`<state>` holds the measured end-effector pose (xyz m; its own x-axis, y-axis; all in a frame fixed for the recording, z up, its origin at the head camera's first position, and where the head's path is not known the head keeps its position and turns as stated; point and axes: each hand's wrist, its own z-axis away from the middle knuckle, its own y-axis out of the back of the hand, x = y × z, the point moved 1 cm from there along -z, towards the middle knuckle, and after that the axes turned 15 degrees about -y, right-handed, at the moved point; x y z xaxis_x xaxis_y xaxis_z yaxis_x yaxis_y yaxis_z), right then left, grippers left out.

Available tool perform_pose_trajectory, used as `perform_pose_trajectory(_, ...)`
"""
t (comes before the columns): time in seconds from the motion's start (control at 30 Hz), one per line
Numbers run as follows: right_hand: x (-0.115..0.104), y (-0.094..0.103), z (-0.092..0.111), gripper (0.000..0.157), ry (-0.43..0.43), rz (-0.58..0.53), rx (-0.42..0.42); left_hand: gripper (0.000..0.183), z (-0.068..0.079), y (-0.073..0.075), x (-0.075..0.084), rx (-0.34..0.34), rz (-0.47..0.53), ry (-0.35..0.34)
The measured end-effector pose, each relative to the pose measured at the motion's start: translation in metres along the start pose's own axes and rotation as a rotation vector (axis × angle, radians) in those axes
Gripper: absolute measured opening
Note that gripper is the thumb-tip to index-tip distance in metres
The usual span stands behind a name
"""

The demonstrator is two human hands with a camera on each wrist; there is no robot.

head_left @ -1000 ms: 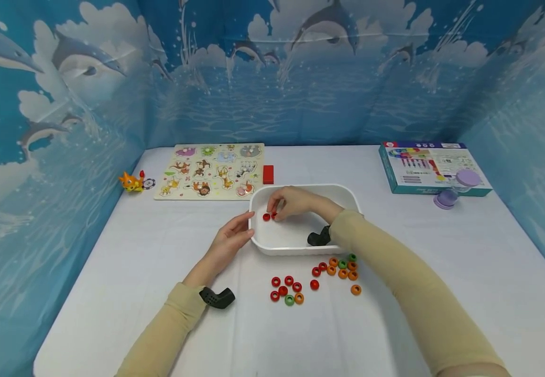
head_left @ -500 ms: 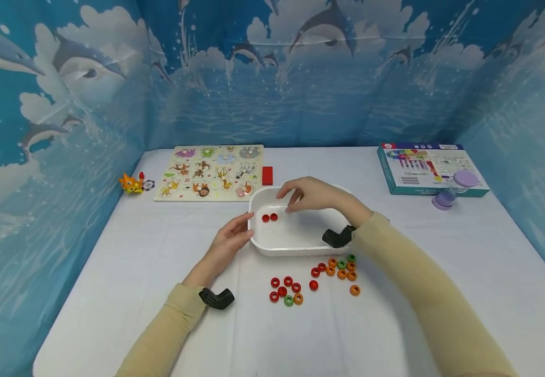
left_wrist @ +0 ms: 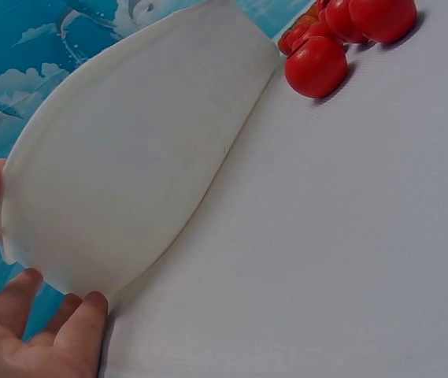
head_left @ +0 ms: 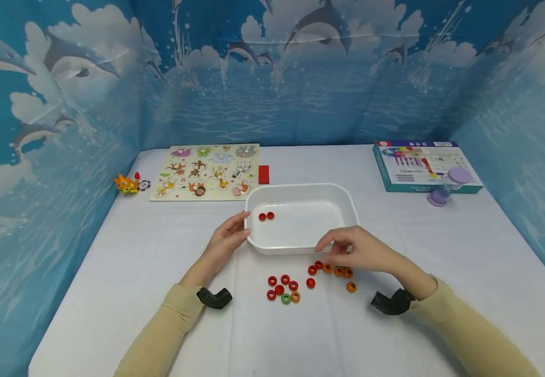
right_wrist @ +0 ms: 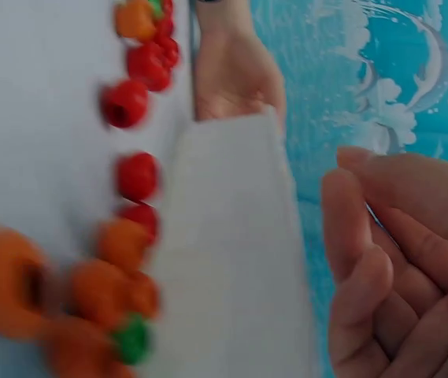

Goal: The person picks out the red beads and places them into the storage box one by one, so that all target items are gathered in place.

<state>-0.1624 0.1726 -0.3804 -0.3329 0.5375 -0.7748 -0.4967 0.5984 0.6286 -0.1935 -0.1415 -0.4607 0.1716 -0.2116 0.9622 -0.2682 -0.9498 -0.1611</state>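
Observation:
At the left end of a white plastic tray [head_left: 301, 191], my left hand [head_left: 220, 246] touches the outer wall and rim with relaxed, spread fingers. Two red beads [head_left: 266, 215] lie inside the tray near that end. My right hand [head_left: 359, 248] is over the tray's front right edge, just above a cluster of orange beads [head_left: 339, 271], partly covering them. In the right wrist view its fingers [right_wrist: 346, 213] are loosely bent with nothing between them. Several red beads [head_left: 285, 279], a green bead [head_left: 285, 298] and an orange bead [head_left: 295, 297] lie in front of the tray.
Behind the tray lie a wooden animal puzzle board [head_left: 206, 173] and a red block [head_left: 263, 175]. A small orange toy [head_left: 126, 183] is at far left. A flat printed box [head_left: 423, 167] and a purple-capped item [head_left: 439, 196] stand back right. A dolphin-print curtain [head_left: 272, 104] surrounds the white table.
My right hand let go of a red bead beside another in the tray, then rose and moved toward me and right, over the beads outside. My left hand stays at the tray.

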Motion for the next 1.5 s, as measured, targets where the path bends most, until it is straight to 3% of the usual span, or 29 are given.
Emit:
perform_pose_trajectory(0.3,0.029,-0.037,0.015,0.025,-0.064,-0.046,0.128,0.055,-0.002,0.001,0.000,-0.002,-0.006,0.013)
perform_pose_trajectory(0.53,0.034,-0.045,0.012,0.026,-0.151,0.106,0.260,0.052,-0.003,-0.001,0.002,0.001,0.001,0.011)
perform_pose_trajectory(0.83,0.036,-0.053,0.009,0.024,-0.188,0.202,0.309,0.054,-0.002,0.001,0.002,0.002,-0.001,0.021)
perform_pose_trajectory(1.23,0.028,-0.051,0.013,0.021,-0.122,0.272,0.336,0.053,0.000,0.002,0.000,-0.001,-0.008,0.018)
perform_pose_trajectory(1.37,0.015,-0.036,0.015,0.023,-0.016,0.205,0.258,0.055,0.000,0.001,0.000,-0.014,-0.006,0.011)
perform_pose_trajectory(1.5,-0.001,-0.011,0.001,0.027,0.104,0.164,0.190,0.056,0.000,0.000,0.001,-0.013,-0.003,0.009)
